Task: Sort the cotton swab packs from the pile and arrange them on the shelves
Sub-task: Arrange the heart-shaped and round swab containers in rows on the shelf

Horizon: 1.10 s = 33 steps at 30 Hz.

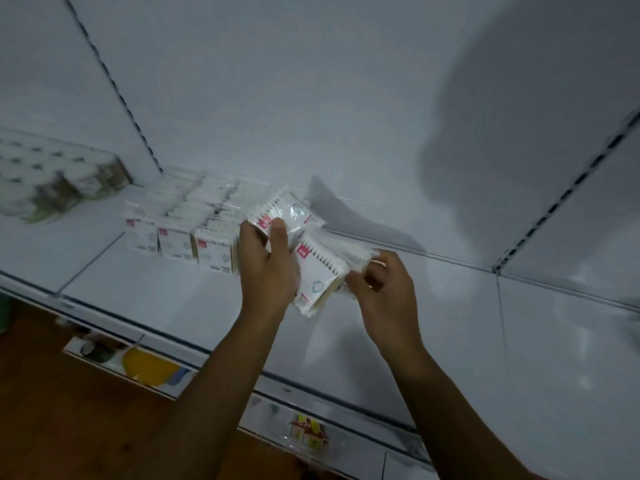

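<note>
Far left: a wrapped bundle of rolls (52, 174) is sitting on the white shelf (180, 296), far back by the wall. It is looking blurry.
Rows: three rows of swab packs (187, 226) are standing on the shelf, just right of the rolls. The near packs are showing red tags at the front. The rows are running from near to far.
Left hand: the left hand (268, 268) is reaching over the shelf, just right of the rows. Its fingers and thumb are curling round the top pack (285, 211) and holding it up. The pack is tilting.
Low pack: a second pack (320, 271) is sitting between the two hands, a bit above the shelf. Its white swab tips are lining up in a row.
Right hand: the right hand (384, 289) is pinching the right end of the low pack with curled fingers.
Shelf right: the right part of the shelf is lying bare and white, with a big dark shadow (519, 133) on the back wall.
Below: some small packs (308, 433) and a yellow thing (150, 367) are lying on a lower shelf, near the brown floor (52, 410).
</note>
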{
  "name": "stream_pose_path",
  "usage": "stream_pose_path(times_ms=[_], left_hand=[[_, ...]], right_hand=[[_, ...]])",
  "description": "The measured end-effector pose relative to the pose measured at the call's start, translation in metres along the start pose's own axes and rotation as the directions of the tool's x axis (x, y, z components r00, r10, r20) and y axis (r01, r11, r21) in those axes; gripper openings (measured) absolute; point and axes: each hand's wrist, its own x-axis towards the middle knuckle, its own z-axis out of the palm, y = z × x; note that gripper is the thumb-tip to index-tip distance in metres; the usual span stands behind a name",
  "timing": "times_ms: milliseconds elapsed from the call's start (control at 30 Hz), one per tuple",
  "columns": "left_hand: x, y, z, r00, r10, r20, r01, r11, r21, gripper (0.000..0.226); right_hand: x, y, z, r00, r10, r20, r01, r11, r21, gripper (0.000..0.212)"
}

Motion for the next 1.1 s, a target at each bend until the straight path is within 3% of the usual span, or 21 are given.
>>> stream_pose_path(times_ms=[233, 400, 533, 700, 900, 1100], left_hand=[[0.041, -0.002, -0.035, 1.0, 0.009, -0.027, -0.008, 1.0, 0.029, 0.007], [0.081, -0.013, -0.059, 0.999, 0.01, -0.044, -0.008, 0.999, 0.038, 0.011], [0.117, -0.013, -0.069, 0.998, 0.056, 0.031, -0.057, 0.998, 0.022, 0.011], [0.145, -0.017, -0.072, 0.994, 0.076, 0.076, -0.075, 0.997, -0.013, 0.014], [0.15, -0.023, -0.077, 0.991, 0.04, 0.127, -0.033, 0.998, -0.055, 0.013], [0.148, -0.016, -0.075, 0.987, 0.045, 0.155, -0.033, 0.996, -0.078, 0.011]], right_hand=[[0.019, 0.004, 0.05, 0.998, 0.018, 0.059, -0.015, 0.999, -0.044, 0.022], [0.031, 0.015, 0.079, 0.999, 0.006, -0.035, -0.012, 0.984, -0.179, 0.018], [0.044, 0.018, 0.108, 0.992, -0.006, -0.129, -0.026, 0.969, -0.246, 0.03], [0.05, 0.033, 0.135, 0.969, -0.006, -0.248, -0.091, 0.92, -0.381, 0.026], [0.054, 0.043, 0.142, 0.946, -0.015, -0.324, -0.129, 0.9, -0.417, 0.026], [0.052, 0.048, 0.146, 0.94, -0.08, -0.331, -0.067, 0.909, -0.411, 0.03]])
